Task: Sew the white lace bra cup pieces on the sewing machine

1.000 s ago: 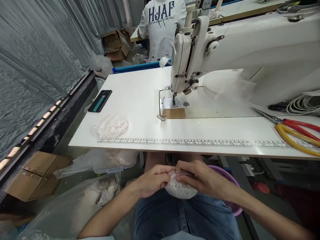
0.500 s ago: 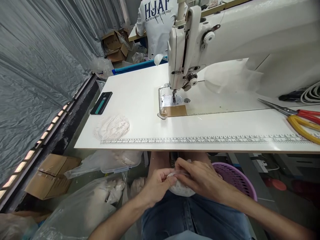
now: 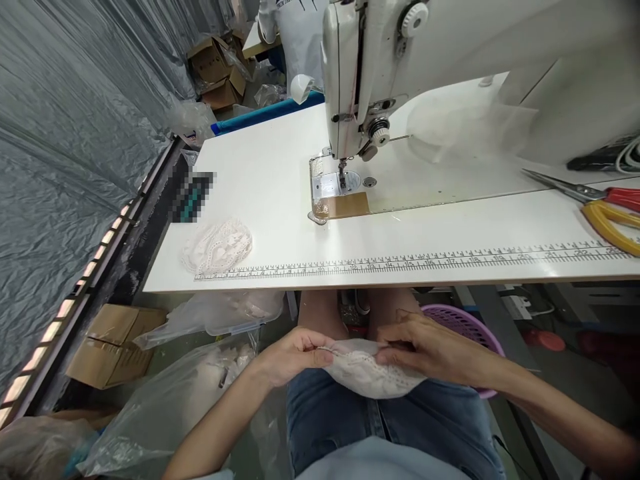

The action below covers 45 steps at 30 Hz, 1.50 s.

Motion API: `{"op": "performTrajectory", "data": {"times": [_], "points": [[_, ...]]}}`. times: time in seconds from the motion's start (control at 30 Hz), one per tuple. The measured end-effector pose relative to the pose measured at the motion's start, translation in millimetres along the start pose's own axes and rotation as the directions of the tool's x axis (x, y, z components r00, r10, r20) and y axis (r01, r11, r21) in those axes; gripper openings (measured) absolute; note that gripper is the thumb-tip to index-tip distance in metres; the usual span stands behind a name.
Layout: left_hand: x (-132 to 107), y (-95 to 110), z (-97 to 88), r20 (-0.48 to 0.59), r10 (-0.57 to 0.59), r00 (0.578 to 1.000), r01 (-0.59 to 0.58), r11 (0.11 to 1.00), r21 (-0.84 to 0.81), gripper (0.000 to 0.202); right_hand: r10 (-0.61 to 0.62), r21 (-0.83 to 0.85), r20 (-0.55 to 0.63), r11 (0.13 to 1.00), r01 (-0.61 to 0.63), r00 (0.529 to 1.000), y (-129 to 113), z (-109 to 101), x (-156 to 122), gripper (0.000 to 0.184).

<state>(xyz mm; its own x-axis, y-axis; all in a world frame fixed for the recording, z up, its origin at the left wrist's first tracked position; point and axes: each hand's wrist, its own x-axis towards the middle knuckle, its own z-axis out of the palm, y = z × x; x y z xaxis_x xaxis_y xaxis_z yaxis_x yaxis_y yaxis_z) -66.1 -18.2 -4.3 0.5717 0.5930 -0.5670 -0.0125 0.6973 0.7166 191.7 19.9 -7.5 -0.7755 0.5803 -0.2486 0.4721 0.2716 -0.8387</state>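
A white lace piece [image 3: 367,373] is stretched across my lap, over blue jeans. My left hand [image 3: 293,357] pinches its left edge with closed fingers. My right hand [image 3: 430,350] grips its right edge, fingers curled over the fabric. Both hands are below the front edge of the white sewing table [image 3: 450,247]. A pile of similar lace pieces [image 3: 217,247] lies on the table's left front. The sewing machine [image 3: 400,73] stands at the back, its needle [image 3: 343,175] over the metal plate.
Red and yellow scissors [image 3: 607,203] lie at the table's right. A phone [image 3: 193,197] lies at the left edge. A purple basket [image 3: 467,327] sits under the table by my right hand. Plastic bags of lace [image 3: 175,400] and cardboard boxes [image 3: 110,343] are on the floor left. Another person stands behind.
My hands have moved apart, spreading the lace piece wider across my lap. The view has tilted downward, closer to the table.
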Motion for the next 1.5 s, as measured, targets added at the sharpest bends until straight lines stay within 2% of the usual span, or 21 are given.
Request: {"op": "performTrajectory", "data": {"times": [0.13, 0.2, 0.33, 0.4, 0.5, 0.67, 0.7, 0.8, 0.83, 0.9, 0.97, 1.1, 1.17, 1.3, 1.4, 1.5], "points": [[-1.0, -1.2, -8.5, 0.007, 0.018, 1.0, -0.018, 0.999, 0.039, 0.036, -0.211, 0.241, 0.018, 0.95, 0.201, 0.977, 0.5, -4.4, -2.5, 0.036], [-1.1, -0.5, -11.1, 0.013, 0.025, 1.0, -0.026, 0.999, 0.047, 0.034, -0.249, 0.279, -0.015, 0.929, 0.243, 0.968, -1.6, -3.6, -5.8, 0.035], [-1.6, 1.9, -14.9, 0.008, 0.054, 0.998, -0.054, 0.998, 0.037, 0.03, -0.115, 0.12, -0.149, 0.984, 0.134, 0.982, -6.9, 7.7, -16.8, 0.034], [-2.7, 2.7, -17.8, 0.01, 0.062, 0.998, -0.062, 0.998, 0.026, 0.031, -0.089, 0.054, -0.163, 0.994, 0.099, 0.983, -7.8, 13.4, -22.1, 0.032], [-4.3, 2.9, -22.6, 0.034, 0.059, 0.998, -0.059, 0.998, 0.011, 0.037, -0.122, -0.032, -0.128, 0.992, 0.119, 0.984, -5.0, 16.9, -23.8, 0.03], [-3.7, 5.0, -25.0, 0.116, 0.034, 0.993, -0.045, 0.995, 0.089, 0.04, -0.189, -0.191, -0.222, 0.97, 0.147, 0.957, -4.5, 12.8, -9.6, 0.026], [-3.4, 6.3, -24.5, 0.136, 0.025, 0.99, -0.041, 0.993, 0.113, 0.04, -0.2, -0.178, -0.215, 0.97, 0.163, 0.956, -7.6, 11.3, -5.7, 0.028], [-3.9, 11.4, -23.7, 0.178, 0.013, 0.984, -0.049, 0.979, 0.2, 0.038, -0.237, -0.041, -0.11, 0.971, 0.234, 0.965, -19.7, 8.3, 7.5, 0.065], [-4.9, 12.8, -24.1, 0.186, 0.016, 0.982, -0.059, 0.971, 0.23, 0.037, -0.233, 0.017, -0.058, 0.972, 0.235, 0.971, -22.9, 8.2, 12.3, 0.068], [-8.6, 15.0, -26.3, 0.185, 0.026, 0.982, -0.079, 0.956, 0.283, 0.038, -0.192, 0.096, 0.034, 0.977, 0.188, 0.981, -25.5, 9.7, 21.7, 0.05], [-13.4, 16.3, -29.5, 0.161, 0.031, 0.986, -0.084, 0.938, 0.336, 0.042, -0.173, 0.123, 0.078, 0.979, 0.162, 0.982, -23.4, 12.9, 29.7, 0.03], [-17.0, 19.5, -28.7, 0.152, -0.002, 0.988, -0.07, 0.882, 0.466, 0.046, -0.232, 0.141, 0.105, 0.966, 0.216, 0.967, -17.0, 19.6, 39.4, 0.03], [-12.1, 22.2, -22.0, 0.16, -0.02, 0.987, -0.073, 0.83, 0.554, 0.043, -0.213, 0.113, 0.112, 0.973, 0.201, 0.971, -16.4, 21.1, 41.9, 0.032], [3.2, 24.6, -6.3, 0.046, -0.014, 0.999, -0.02, 0.745, 0.666, 0.031, -0.153, 0.065, 0.111, 0.987, 0.146, 0.982, -13.1, 18.5, 42.3, 0.027], [7.7, 21.6, -4.0, 0.007, -0.022, 1.0, 0.013, 0.793, 0.609, 0.024, -0.162, 0.192, 0.175, 0.973, 0.127, 0.971, -2.8, 14.2, 37.4, 0.018], [3.5, 17.4, -10.1, 0.01, -0.045, 0.999, 0.033, 0.854, 0.52, 0.021, -0.181, 0.357, 0.212, 0.929, 0.096, 0.96, 7.9, 12.5, 31.5, 0.017]]}}
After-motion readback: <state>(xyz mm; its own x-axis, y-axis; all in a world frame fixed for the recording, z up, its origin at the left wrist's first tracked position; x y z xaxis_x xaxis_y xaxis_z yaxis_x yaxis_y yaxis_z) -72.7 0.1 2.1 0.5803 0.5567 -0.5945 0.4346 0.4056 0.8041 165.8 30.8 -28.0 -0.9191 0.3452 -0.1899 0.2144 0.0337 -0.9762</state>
